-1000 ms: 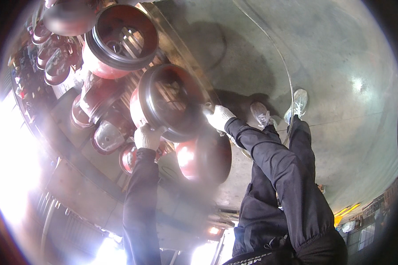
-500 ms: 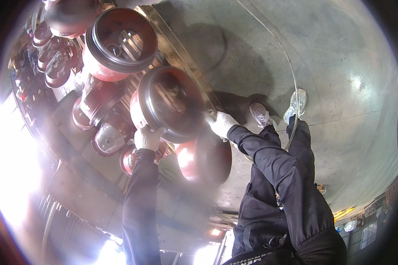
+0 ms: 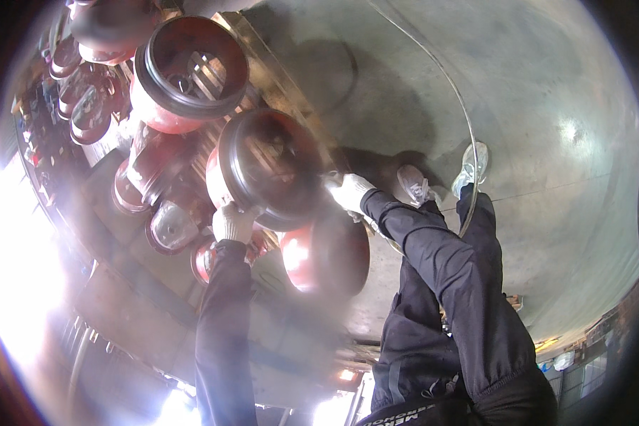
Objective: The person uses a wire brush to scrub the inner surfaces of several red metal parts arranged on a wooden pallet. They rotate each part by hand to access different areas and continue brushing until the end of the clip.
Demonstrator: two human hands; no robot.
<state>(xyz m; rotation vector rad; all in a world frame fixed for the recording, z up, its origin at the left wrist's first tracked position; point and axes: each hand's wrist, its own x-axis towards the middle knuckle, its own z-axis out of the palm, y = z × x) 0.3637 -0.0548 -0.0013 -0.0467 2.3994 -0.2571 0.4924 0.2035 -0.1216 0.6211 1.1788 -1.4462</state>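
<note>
A hollow, round red metal casting (image 3: pixel 219 174) with a dark ridged rim lies open side up among similar pieces. Against its lower left edge, my left hand (image 3: pixel 233 222), in a white knit glove, has its fingers bent around the rim. My right hand (image 3: pixel 351 192), gloved the same, is closed at the casting's right edge. What it holds is hidden by blur and the glove. A thin hose (image 3: pixel 456 85) loops past my legs and runs up to just below this hand.
Another open red casting (image 3: pixel 165 113) stands beyond, and a rounded red one (image 3: pixel 324 255) sits nearer. Several smaller red parts lie at left. A wooden beam (image 3: pixel 270 60) edges the castings along the concrete floor (image 3: pixel 532 78). My shoes (image 3: pixel 471 167) stand at right.
The whole view has shifted slightly left. My right hand has moved a little along the casting's edge, and the hose has shifted slightly. My left hand keeps its place on the rim.
</note>
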